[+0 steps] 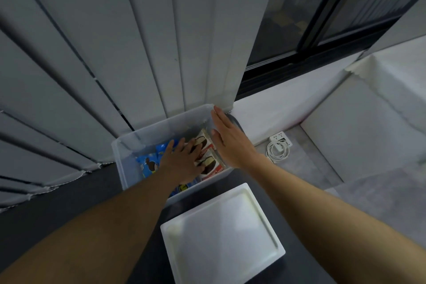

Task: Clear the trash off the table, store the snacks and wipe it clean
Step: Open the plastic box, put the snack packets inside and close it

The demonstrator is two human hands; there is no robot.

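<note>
A clear plastic storage bin [129, 145] stands on the dark floor below grey curtains. Inside lie blue snack packs [147, 165] on the left and a red-and-white box of chocolate cakes [211, 166] on the right. My left hand [182, 161] reaches into the bin, its fingers spread flat over the snacks. My right hand [230, 143] is flat with straight fingers against the bin's right wall and rim. The bin's white lid [221, 235] lies on the floor in front of the bin.
Grey curtains [115, 53] hang right behind the bin. A white power strip with a coiled cable [277, 147] lies on the floor to the right. A white wall ledge [368, 122] and a dark window frame [322, 48] stand at the right.
</note>
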